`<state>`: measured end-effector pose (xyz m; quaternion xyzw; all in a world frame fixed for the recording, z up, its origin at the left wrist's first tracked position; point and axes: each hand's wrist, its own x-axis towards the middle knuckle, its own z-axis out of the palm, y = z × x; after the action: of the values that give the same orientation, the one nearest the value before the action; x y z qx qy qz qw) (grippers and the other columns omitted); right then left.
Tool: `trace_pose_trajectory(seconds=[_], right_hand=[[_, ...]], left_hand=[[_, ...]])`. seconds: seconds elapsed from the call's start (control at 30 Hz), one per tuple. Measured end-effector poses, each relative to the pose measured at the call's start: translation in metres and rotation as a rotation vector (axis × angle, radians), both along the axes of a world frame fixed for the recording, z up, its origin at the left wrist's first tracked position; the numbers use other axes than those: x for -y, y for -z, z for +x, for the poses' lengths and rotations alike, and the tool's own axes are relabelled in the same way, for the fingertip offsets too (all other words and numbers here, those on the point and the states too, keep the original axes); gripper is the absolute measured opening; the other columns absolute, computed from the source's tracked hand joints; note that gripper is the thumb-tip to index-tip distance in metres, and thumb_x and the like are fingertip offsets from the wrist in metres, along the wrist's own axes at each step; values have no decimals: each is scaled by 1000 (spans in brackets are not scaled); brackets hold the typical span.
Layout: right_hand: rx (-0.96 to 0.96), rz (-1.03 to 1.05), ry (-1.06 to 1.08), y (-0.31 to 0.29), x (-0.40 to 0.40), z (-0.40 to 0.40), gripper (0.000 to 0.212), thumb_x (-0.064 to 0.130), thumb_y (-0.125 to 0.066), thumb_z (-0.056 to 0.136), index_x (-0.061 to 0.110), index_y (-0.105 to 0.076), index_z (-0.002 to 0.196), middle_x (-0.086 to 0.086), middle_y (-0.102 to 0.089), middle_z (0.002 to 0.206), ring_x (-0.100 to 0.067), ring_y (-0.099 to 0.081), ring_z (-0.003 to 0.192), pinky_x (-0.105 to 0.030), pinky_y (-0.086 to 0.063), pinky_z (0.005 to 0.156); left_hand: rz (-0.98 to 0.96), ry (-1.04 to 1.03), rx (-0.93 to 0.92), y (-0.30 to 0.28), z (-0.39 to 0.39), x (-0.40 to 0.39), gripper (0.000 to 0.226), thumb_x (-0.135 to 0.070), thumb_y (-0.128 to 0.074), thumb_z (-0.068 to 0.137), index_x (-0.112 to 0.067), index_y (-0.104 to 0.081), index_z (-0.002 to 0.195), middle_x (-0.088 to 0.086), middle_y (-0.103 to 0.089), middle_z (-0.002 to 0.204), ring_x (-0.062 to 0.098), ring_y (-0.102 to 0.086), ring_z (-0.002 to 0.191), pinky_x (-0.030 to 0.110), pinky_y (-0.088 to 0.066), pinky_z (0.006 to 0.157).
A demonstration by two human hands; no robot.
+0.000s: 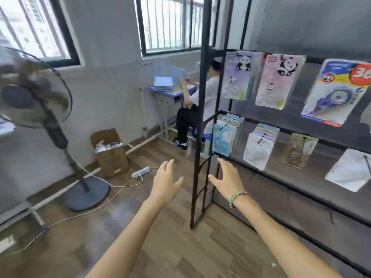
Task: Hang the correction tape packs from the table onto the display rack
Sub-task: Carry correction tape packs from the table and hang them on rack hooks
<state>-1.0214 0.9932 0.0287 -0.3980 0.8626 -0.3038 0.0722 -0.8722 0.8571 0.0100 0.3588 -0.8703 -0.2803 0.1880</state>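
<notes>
The black metal display rack (201, 109) fills the right half of the view. Correction tape packs hang from it: two panda packs (277, 81) and a blue-and-yellow pack (337, 91) on the upper row, and bunches of pale packs (222, 137) on the lower row. My left hand (165, 181) is held out empty over the floor, fingers straight, left of the rack's corner post. My right hand (227, 178), with a beaded bracelet at the wrist, is spread open and empty just below the leftmost lower bunch. No table with loose packs is in view.
A standing fan (34, 91) is at the left with its base (87, 193) on the wood floor. An open cardboard box (109, 151), a power strip (140, 172) and loose cables lie ahead. A person sits at a small desk (170, 93) behind the rack.
</notes>
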Motion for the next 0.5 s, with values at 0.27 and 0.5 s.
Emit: trace_pose_trajectory(seconds=[0.27,0.5], right_hand=[[-7,-6,-352,1,173,162,64,29,-63,88,11,-36,143,-7,-39,146,-22,-35,134,-28,-25,110],[27,27,-626,8,286,301,61,30,-61,89,12,-38,142,-7,-39,145,-24,-38,130,-33,-32,109]], left_hand=[[-38,-364,16,-3,200,121,69,-28,-61,92,-4,-29,148,15,-34,152,27,-30,141,36,-26,115],[19,-685,21,1,369,173,64,-26,-58,93,-7,-31,148,12,-33,151,25,-30,140,35,-26,114]])
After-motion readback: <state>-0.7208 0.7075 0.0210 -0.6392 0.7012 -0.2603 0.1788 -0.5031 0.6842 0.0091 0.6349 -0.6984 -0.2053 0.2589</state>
